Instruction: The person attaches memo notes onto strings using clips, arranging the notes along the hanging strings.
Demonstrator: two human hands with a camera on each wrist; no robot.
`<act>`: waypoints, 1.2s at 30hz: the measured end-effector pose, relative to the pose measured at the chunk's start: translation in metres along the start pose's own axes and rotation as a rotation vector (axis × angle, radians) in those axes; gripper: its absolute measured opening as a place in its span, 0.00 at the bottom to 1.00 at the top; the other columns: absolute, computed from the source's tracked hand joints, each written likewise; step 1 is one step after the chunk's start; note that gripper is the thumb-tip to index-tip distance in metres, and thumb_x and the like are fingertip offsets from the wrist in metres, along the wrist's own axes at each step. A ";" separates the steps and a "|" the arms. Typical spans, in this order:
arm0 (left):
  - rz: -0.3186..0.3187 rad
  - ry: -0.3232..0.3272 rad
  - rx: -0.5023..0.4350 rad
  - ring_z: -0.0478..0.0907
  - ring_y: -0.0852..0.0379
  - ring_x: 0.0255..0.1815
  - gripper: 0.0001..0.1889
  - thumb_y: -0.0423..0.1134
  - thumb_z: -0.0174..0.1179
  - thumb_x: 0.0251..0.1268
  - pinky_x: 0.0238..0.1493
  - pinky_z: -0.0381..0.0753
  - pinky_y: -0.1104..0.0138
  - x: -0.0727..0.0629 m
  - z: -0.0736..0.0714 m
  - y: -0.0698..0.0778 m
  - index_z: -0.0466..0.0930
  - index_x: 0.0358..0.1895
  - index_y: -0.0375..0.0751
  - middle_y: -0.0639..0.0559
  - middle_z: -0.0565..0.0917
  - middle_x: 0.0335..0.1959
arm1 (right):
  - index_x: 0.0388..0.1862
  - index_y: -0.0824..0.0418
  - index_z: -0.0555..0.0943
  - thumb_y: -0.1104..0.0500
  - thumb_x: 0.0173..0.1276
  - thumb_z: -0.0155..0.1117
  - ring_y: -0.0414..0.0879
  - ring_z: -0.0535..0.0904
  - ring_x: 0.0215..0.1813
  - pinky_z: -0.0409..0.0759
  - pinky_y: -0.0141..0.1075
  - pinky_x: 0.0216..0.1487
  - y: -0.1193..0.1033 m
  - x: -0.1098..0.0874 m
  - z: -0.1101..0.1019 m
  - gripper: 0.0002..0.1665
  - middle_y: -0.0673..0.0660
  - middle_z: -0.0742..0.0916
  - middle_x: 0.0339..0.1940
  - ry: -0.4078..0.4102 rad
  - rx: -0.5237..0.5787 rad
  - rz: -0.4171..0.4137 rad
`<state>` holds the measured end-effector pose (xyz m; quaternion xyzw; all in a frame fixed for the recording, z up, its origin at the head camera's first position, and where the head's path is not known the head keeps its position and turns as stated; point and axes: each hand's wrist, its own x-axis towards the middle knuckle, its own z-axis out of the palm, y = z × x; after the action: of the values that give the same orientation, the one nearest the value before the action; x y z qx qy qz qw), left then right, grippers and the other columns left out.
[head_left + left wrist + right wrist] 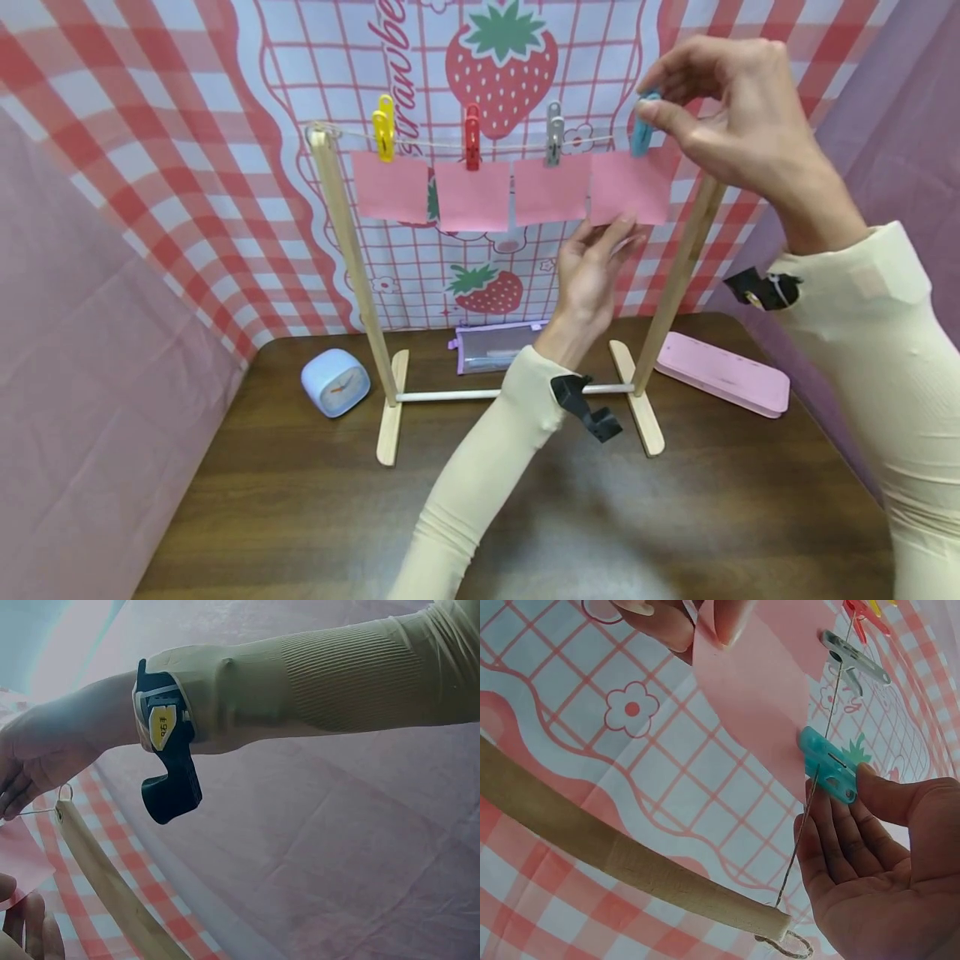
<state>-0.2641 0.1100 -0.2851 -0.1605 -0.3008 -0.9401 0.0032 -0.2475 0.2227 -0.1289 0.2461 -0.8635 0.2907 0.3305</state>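
Observation:
My right hand [757, 117] pinches a turquoise clothespin [829, 766] between thumb and fingers, at the right end of a string [791, 859]. The clothespin sits at the top edge of a pink paper [628, 193]. Below, my left hand [587, 279] holds that paper's lower edge, thumb in front and fingers behind. To the left, more pink papers hang side by side along the string, under a grey clothespin [554, 135], a red clothespin [472, 137] and a yellow clothespin [384, 129]. The left wrist view catches only part of both hands.
A wooden stand with a left post [351, 258], a right post [678, 283] and a white crossbar [450, 395] stands on the brown table [300, 517]. Around it are a blue clock [335, 383], a zippered pouch [487, 348] and a pink case [722, 375]. Checked cloth hangs behind.

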 end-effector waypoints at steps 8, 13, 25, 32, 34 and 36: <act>-0.006 -0.004 -0.015 0.86 0.64 0.32 0.16 0.21 0.56 0.72 0.43 0.86 0.73 0.001 0.004 -0.002 0.84 0.35 0.49 0.59 0.90 0.29 | 0.53 0.64 0.86 0.55 0.73 0.69 0.26 0.80 0.39 0.72 0.21 0.44 0.002 -0.003 -0.003 0.17 0.28 0.82 0.34 -0.015 -0.014 0.033; -0.018 -0.012 -0.005 0.86 0.66 0.32 0.17 0.22 0.56 0.73 0.43 0.85 0.74 0.001 0.005 -0.003 0.84 0.34 0.51 0.60 0.89 0.28 | 0.54 0.63 0.86 0.54 0.72 0.70 0.28 0.80 0.39 0.73 0.20 0.44 0.003 -0.005 -0.006 0.17 0.30 0.83 0.35 -0.022 0.001 0.058; -0.046 -0.016 0.016 0.85 0.66 0.34 0.16 0.24 0.56 0.74 0.46 0.85 0.73 -0.002 0.005 -0.004 0.84 0.34 0.52 0.61 0.89 0.30 | 0.55 0.61 0.87 0.52 0.70 0.72 0.24 0.80 0.39 0.71 0.19 0.42 0.003 -0.010 -0.009 0.20 0.27 0.82 0.35 -0.023 -0.038 0.040; -0.043 -0.018 0.015 0.85 0.64 0.36 0.14 0.26 0.58 0.74 0.44 0.86 0.74 -0.005 0.003 -0.006 0.85 0.35 0.50 0.59 0.88 0.31 | 0.58 0.61 0.86 0.51 0.70 0.71 0.23 0.79 0.40 0.72 0.16 0.45 0.001 -0.011 -0.010 0.22 0.25 0.81 0.36 -0.025 -0.060 0.023; -0.047 -0.024 0.022 0.85 0.65 0.36 0.13 0.26 0.58 0.74 0.45 0.86 0.73 -0.007 0.002 -0.006 0.84 0.35 0.51 0.59 0.88 0.32 | 0.60 0.59 0.85 0.51 0.70 0.71 0.23 0.79 0.41 0.72 0.16 0.47 0.001 -0.012 -0.010 0.23 0.26 0.81 0.37 -0.030 -0.063 0.025; -0.052 -0.031 0.030 0.85 0.65 0.37 0.13 0.26 0.58 0.74 0.46 0.86 0.73 -0.009 0.001 -0.006 0.84 0.36 0.50 0.59 0.87 0.33 | 0.61 0.57 0.84 0.50 0.70 0.71 0.23 0.78 0.42 0.72 0.16 0.47 0.001 -0.013 -0.010 0.24 0.28 0.81 0.39 -0.036 -0.067 0.029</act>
<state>-0.2563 0.1146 -0.2907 -0.1671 -0.3189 -0.9326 -0.0235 -0.2353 0.2332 -0.1320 0.2274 -0.8822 0.2617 0.3186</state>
